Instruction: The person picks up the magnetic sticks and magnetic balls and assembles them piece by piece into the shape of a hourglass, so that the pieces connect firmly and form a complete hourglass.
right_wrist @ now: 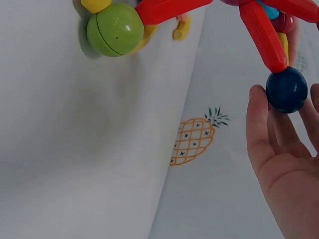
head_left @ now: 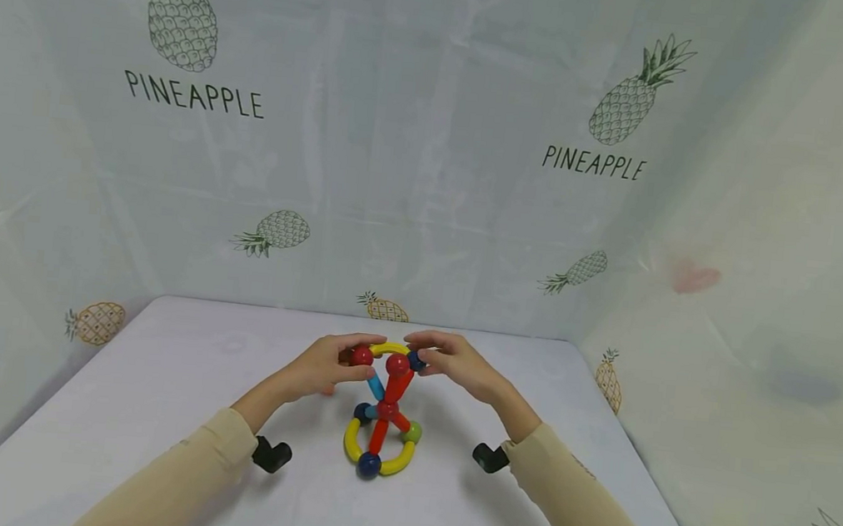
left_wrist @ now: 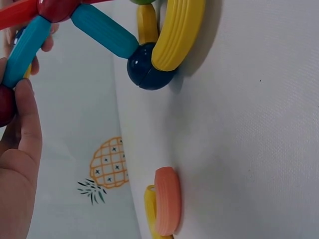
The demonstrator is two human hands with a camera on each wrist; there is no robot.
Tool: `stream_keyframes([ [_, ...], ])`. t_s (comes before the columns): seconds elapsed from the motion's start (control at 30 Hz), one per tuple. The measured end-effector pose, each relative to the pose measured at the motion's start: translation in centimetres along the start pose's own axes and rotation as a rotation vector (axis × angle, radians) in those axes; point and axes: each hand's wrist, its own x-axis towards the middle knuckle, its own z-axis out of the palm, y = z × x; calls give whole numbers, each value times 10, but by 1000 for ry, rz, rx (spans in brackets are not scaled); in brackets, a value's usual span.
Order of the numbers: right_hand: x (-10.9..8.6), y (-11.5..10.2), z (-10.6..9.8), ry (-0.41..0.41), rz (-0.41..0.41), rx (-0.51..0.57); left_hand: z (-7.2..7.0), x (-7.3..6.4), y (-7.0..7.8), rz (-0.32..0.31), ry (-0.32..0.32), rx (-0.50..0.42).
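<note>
A magnetic ball-and-stick structure (head_left: 379, 436) stands on the table, its lower ring of yellow curved sticks (head_left: 352, 439) joined by dark blue and green balls. Red and blue sticks branch up from a red ball (head_left: 388, 410) in its middle. At the upper left, my left hand (head_left: 318, 364) pinches a red ball (left_wrist: 6, 105) at the end of a blue stick (left_wrist: 26, 52). Opposite it, my right hand (head_left: 461, 365) holds a dark blue ball (right_wrist: 286, 90) at the tip of a red stick (right_wrist: 264, 37). A yellow curved stick (head_left: 389, 349) spans between these two balls.
Beyond my left hand lie a loose coral stick (left_wrist: 168, 201) and a yellow curved piece (left_wrist: 149, 209). The white table (head_left: 192, 393) ends at a pineapple-printed curtain (head_left: 414, 170). Black camera mounts (head_left: 272, 455) stick out from both wrists.
</note>
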Motion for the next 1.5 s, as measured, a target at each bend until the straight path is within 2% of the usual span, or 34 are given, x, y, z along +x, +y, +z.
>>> stream_keyframes([
  [0.13, 1, 1, 2, -23, 18, 38, 0, -1, -1, 4, -6, -9],
  [0.57, 3, 0, 4, -25, 53, 88, 1, -1, -3, -8, -1, -13],
  [0.8, 3, 3, 4, -24, 56, 88, 1, -2, -1, -4, -7, -8],
  [0.9, 2, 4, 4, -19, 49, 78, -1, -3, -3, -10, -20, -5],
  [1.07, 0, 4, 3, -7, 40, 72, -13, -6, -11, -37, -33, -64],
  [1.17, -3, 4, 2, 2, 43, 68, -23, -8, -20, -27, 15, -1],
  [1.3, -6, 4, 0, 8, 44, 76, -31, -10, -32, -34, 93, 191],
  [1.4, -8, 5, -1, 17, 49, 87, -33, -12, -41, -68, 88, 275],
  [1.5, -8, 6, -2, 24, 56, 95, -34, -15, -49, -98, 47, 322],
])
